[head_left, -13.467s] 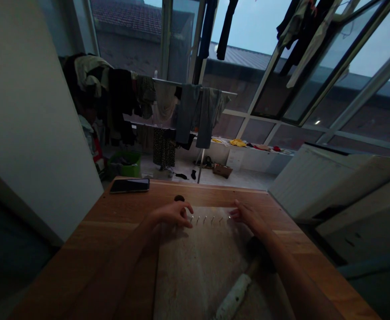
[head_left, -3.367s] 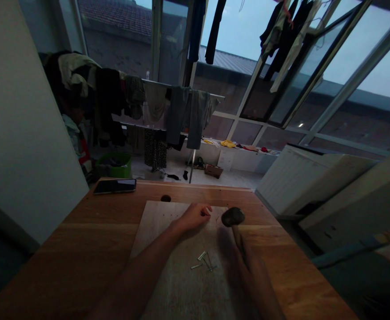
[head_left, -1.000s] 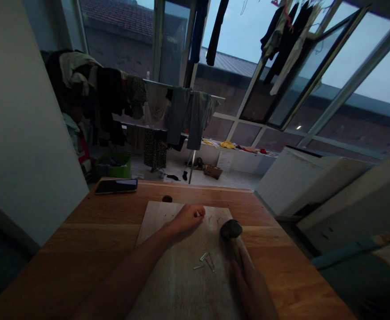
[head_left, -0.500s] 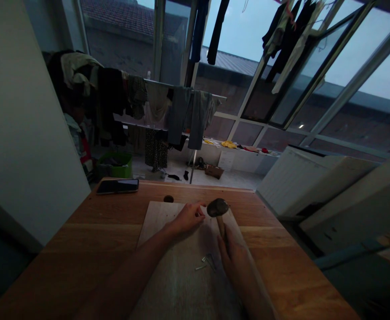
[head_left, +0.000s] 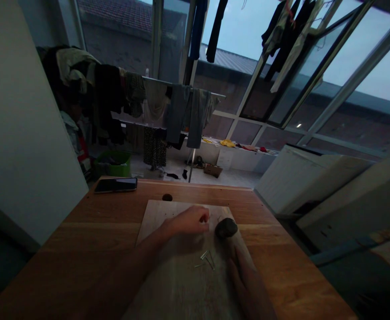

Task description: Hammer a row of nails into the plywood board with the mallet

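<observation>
A pale wooden board point(head_left: 168, 284) lies on the brown table point(head_left: 91, 240). My left hand point(head_left: 190, 221) rests near the board's far edge with its fingers curled in a pinch; whatever it pinches is too small to make out. My right hand point(head_left: 248, 286) grips the handle of a hammer, and the dark hammer head point(head_left: 226, 228) sits just right of my left fingers, low over the board. Several loose nails point(head_left: 206, 259) lie on the board between my two hands.
A black phone point(head_left: 115, 184) lies at the table's far left. A small dark round object point(head_left: 167, 197) sits just beyond the board. Past the table are a laundry rack point(head_left: 168, 111) with clothes, a green basket point(head_left: 111, 164) and white boards point(head_left: 301, 178) at the right.
The hammer head has dropped from beside my left fingertips to a lower spot on the board, slightly right. My left hand stays in place. Earlier upright nails now lie loose.
</observation>
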The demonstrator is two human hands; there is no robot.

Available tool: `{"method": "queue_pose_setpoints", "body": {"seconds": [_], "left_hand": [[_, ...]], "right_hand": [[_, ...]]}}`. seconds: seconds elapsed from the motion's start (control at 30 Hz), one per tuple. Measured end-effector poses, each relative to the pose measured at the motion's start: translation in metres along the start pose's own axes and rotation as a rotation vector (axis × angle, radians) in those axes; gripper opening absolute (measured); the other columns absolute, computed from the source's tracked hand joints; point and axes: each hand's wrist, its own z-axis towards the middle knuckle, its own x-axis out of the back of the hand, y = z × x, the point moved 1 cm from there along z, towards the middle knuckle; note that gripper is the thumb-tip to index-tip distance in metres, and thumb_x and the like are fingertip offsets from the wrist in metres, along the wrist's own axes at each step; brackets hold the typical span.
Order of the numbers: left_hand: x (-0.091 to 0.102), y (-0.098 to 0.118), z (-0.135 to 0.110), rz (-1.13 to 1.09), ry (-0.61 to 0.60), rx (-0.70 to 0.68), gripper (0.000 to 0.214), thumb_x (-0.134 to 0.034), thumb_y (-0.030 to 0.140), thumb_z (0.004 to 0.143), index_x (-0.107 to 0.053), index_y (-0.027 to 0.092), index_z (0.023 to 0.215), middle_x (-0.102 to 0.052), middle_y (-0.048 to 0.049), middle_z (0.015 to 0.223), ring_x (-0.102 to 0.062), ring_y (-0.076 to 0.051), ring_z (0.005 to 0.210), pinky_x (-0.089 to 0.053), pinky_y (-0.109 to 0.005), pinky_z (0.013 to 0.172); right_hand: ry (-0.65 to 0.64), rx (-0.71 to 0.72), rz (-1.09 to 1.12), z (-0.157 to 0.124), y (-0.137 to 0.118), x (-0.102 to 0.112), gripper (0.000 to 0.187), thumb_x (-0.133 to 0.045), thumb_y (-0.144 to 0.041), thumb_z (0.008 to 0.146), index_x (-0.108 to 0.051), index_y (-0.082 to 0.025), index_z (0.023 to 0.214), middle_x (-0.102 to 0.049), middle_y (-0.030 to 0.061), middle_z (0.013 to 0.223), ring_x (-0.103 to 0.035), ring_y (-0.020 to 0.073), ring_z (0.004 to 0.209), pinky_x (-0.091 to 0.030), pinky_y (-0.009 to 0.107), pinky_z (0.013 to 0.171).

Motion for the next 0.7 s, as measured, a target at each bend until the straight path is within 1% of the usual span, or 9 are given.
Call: {"method": "queue_pose_setpoints", "body": {"seconds": [0.07,0.1,0.13,0.2,0.27,0.33,0.4,0.53,0.7], "left_hand": [[0.0,0.024,-0.006,0.101,-0.187,-0.159,0.007,-0.072,0.02,0.082,-0.071,0.019,0.089,-0.072,-0.001,0.089,-0.065,-0.016,0.08,-0.045,-0.026,0.069],[-0.003,0.035,-0.009,0.169,-0.239,-0.219,0.009,-0.073,0.021,0.083,-0.073,0.019,0.091,-0.073,-0.002,0.092,-0.067,-0.018,0.081,-0.046,-0.026,0.067],[-0.009,0.045,-0.013,0.25,-0.259,-0.26,0.01,-0.074,0.023,0.083,-0.074,0.02,0.093,-0.075,-0.0037,0.095,-0.069,-0.019,0.081,-0.046,-0.028,0.065],[-0.026,0.062,-0.02,0.419,-0.241,-0.312,0.007,-0.072,0.019,0.085,-0.076,0.017,0.092,-0.076,-0.0074,0.095,-0.07,-0.021,0.075,-0.046,-0.03,0.057],[-0.045,0.072,-0.025,0.51,-0.215,-0.364,0.008,-0.069,0.015,0.088,-0.077,0.016,0.09,-0.075,-0.0079,0.092,-0.071,-0.021,0.071,-0.045,-0.032,0.051],[-0.06,0.077,-0.027,0.561,-0.191,-0.388,0.012,-0.066,0.012,0.091,-0.078,0.015,0.09,-0.075,-0.0084,0.093,-0.072,-0.022,0.071,-0.045,-0.032,0.047],[-0.066,0.078,-0.028,0.598,-0.19,-0.385,0.014,-0.065,0.012,0.092,-0.078,0.014,0.091,-0.074,-0.0099,0.1,-0.073,-0.022,0.073,-0.045,-0.032,0.045],[-0.059,0.075,-0.026,0.609,-0.184,-0.345,0.016,-0.064,0.015,0.094,-0.079,0.013,0.095,-0.072,-0.0108,0.113,-0.072,-0.021,0.071,-0.046,-0.032,0.045],[-0.055,0.067,-0.025,0.639,-0.156,-0.372,0.012,-0.068,0.012,0.092,-0.079,0.014,0.089,-0.074,-0.0091,0.099,-0.073,-0.022,0.077,-0.051,-0.032,0.053]], "right_hand": [[-0.009,-0.023,-0.004,0.0,0.007,-0.001,0.067,-0.052,-0.047,0.098,-0.048,-0.022,0.16,-0.051,0.012,0.161,-0.044,0.0334,0.151,-0.03,0.053,0.127],[-0.005,-0.03,-0.006,-0.001,0.008,-0.002,0.066,-0.05,-0.046,0.099,-0.047,-0.022,0.16,-0.053,0.0115,0.16,-0.046,0.0321,0.15,-0.032,0.051,0.126],[0.002,-0.029,-0.007,-0.001,0.007,-0.003,0.065,-0.048,-0.046,0.1,-0.047,-0.022,0.161,-0.054,0.0112,0.159,-0.048,0.0308,0.149,-0.033,0.049,0.125],[0.01,-0.025,-0.015,-0.003,0.004,-0.004,0.064,-0.044,-0.045,0.101,-0.046,-0.022,0.161,-0.057,0.0113,0.156,-0.052,0.0297,0.145,-0.038,0.046,0.122],[0.007,-0.025,-0.03,-0.004,0.001,-0.005,0.064,-0.043,-0.045,0.101,-0.048,-0.022,0.16,-0.062,0.0121,0.152,-0.057,0.0303,0.141,-0.043,0.045,0.118],[0.001,-0.014,-0.04,-0.004,0.0,-0.004,0.063,-0.044,-0.046,0.1,-0.051,-0.022,0.158,-0.064,0.0125,0.148,-0.058,0.0305,0.14,-0.044,0.045,0.117],[0.005,-0.001,-0.045,-0.004,-0.001,-0.004,0.062,-0.042,-0.047,0.101,-0.052,-0.021,0.157,-0.065,0.013,0.148,-0.056,0.0298,0.141,-0.041,0.045,0.119],[0.013,-0.003,-0.046,-0.003,-0.004,-0.003,0.061,-0.04,-0.046,0.103,-0.051,-0.02,0.157,-0.067,0.0144,0.144,-0.055,0.0297,0.142,-0.039,0.045,0.12],[0.013,0.001,-0.034,-0.003,-0.008,-0.003,0.061,-0.044,-0.047,0.102,-0.052,-0.021,0.156,-0.065,0.0131,0.148,-0.055,0.029,0.143,-0.041,0.043,0.119]]}}
